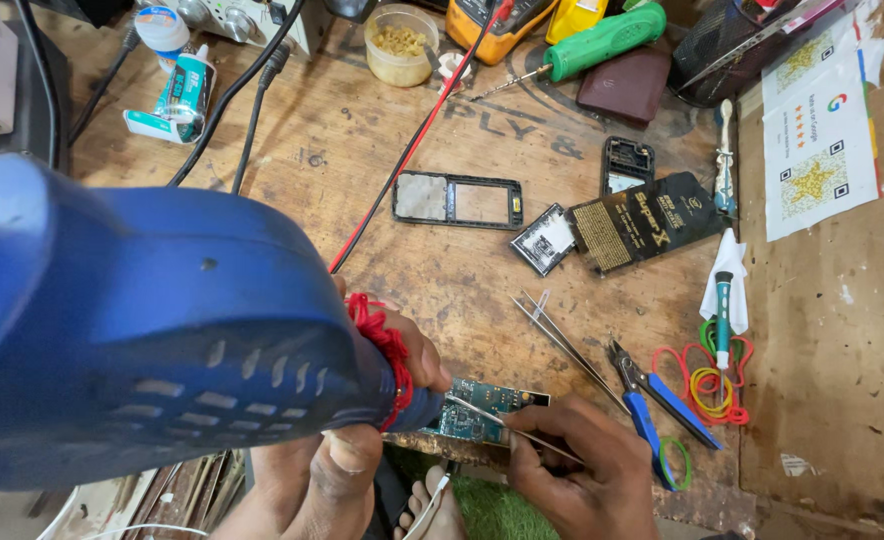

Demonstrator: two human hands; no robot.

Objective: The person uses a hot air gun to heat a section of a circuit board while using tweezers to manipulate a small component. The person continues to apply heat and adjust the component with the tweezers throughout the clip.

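- Huge in view, the blue hot-air gun (152, 330), red cord wound at its neck, is gripped by the left hand (337, 455), nozzle angled down at the board.
- Wooden workbench (442, 180) cluttered: phone frame (457, 200), blue-handled cutters (652, 405), rubber bands (712, 385).
- Right hand (587, 470) is pinched closed on thin tweezers (502, 425), the tips resting on the board.
- The green circuit board (482, 408) sits at the bench's near edge, between both hands.
- Looks like heating a component for rework; next, I'd judge, calls for steady heat and a light, precise tweezer lift.
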